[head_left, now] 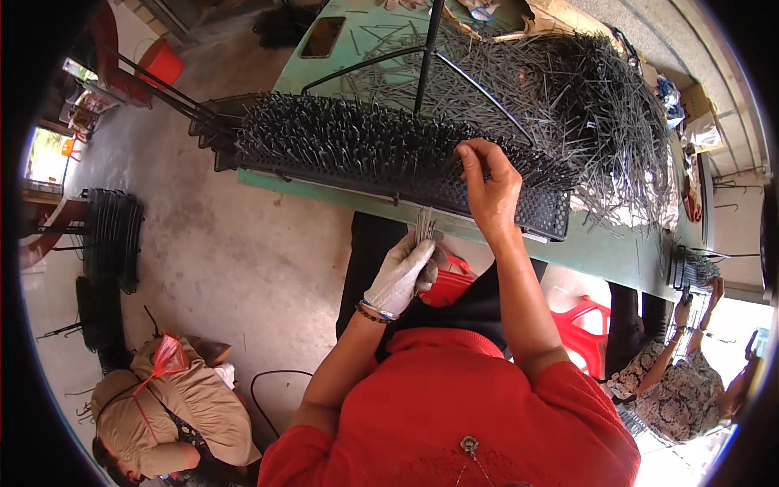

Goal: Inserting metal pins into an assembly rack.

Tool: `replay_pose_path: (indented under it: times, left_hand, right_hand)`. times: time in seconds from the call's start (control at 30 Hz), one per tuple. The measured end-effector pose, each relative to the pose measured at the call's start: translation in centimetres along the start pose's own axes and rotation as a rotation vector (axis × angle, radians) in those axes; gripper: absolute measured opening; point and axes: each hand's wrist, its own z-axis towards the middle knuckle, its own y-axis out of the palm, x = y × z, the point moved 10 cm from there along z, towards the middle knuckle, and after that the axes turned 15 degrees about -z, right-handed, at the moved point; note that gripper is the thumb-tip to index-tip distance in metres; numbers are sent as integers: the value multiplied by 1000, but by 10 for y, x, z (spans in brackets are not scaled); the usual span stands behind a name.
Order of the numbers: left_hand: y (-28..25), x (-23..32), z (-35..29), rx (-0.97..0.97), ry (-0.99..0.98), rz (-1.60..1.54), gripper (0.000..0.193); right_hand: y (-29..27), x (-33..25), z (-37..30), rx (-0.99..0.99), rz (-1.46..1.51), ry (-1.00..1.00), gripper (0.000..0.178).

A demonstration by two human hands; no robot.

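Observation:
My left hand (403, 272), in a pale work glove, is closed around a bundle of thin metal rods (424, 223). It is below the table's front edge, and the rod tips point up. My bare right hand (492, 183) hovers over the right part of a long black perforated rack (542, 213), thumb and forefinger pinched together. Whatever lies between those fingertips is too small to make out. Dense rows of dark thin rods (349, 134) stand upright in the rack. A black metal frame (425, 61) rises behind them.
Loose dark rods (600, 122) are heaped on the green table (621, 256); a phone (323, 37) lies at its far left. Red plastic stools (580, 325) stand beneath and beside the table. A person (174, 406) is at lower left, another (673, 381) works at right. Black racks (112, 239) stand at left.

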Motion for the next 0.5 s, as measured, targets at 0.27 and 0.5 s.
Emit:
replay_pose_path:
  times: [0.27, 0.5]
  left_hand:
    - [-3, -2, 3, 18, -19, 15, 20]
    - [0, -1, 3, 7, -15, 26, 21]
  right_hand:
    - [-1, -29, -2, -14, -138, -329, 11]
    - [1, -41, -12, 40, -265, -385, 11]
